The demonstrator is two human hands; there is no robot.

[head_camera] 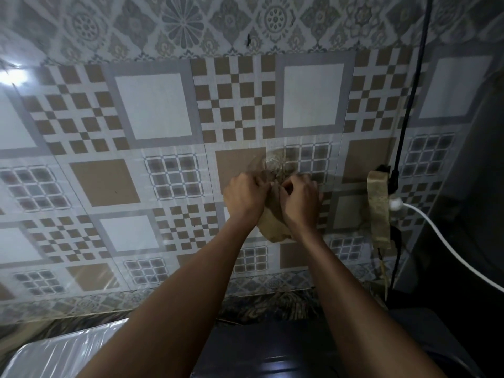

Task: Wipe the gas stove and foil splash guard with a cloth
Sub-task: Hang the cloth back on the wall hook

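Observation:
Both arms reach up in front of the patterned wall covering [152, 105]. My left hand [244, 196] and my right hand [300, 199] are close together, both closed on a tan cloth [272, 230] that hangs bunched below and between them. A crumpled clear piece [270, 163] sticks up above the hands; what it is I cannot tell. A silver foil sheet [54, 350] lies at the bottom left. A dark glossy surface [272, 350], possibly the stove, sits below my arms, largely hidden by them.
A black cable [409, 105] hangs down the wall on the right. A strip of brown tape [377, 205] holds a fitting there, and a white cable [450, 252] curves off to the right. A large dark object [477, 186] fills the right edge.

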